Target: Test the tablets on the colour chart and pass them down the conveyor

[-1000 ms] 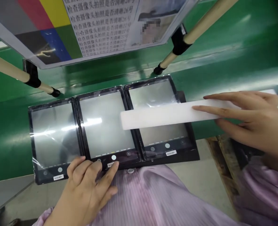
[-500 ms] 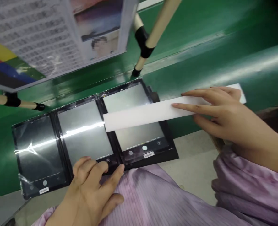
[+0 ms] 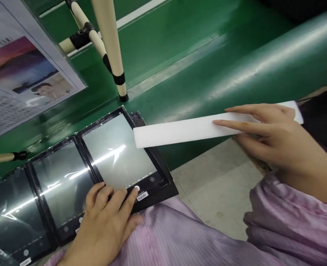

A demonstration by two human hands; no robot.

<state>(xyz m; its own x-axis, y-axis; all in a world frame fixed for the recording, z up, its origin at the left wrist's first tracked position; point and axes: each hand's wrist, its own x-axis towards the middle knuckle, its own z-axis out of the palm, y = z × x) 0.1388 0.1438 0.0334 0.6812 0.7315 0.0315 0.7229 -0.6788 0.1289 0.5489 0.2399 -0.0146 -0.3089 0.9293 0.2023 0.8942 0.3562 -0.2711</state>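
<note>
On desk [image 3: 166, 111]: 3 tablets [image 3: 66, 181] in row. L hand [image 3: 105, 218], half-curled, empty, index at btn [image 3: 137, 188] of rightmost tablet [image 3: 113, 151]; R hand [image 3: 276, 133], fingers spread, grips white bar [image 3: 177, 133], end over tablet's edge. Step prob. tapping btn; next calls for light touch, bar steady.

The person wears a lilac garment [image 3: 180, 236] that fills the bottom centre of the frame, its cloth marked with fine, narrow stripes. It looks pinker towards its left part and greyer towards the right (the true shade is hard to tell in this light). The right sleeve [image 3: 293, 225], at the lower right, is loose and satiny, with deep folds and plum-grey shadows. A sliver of the left sleeve [image 3: 54, 257], also pinkish lilac, shows at the bottom left. The left grip [image 3: 105, 218] and right grip [image 3: 274, 133] are bare hands with slender fingers.
</note>
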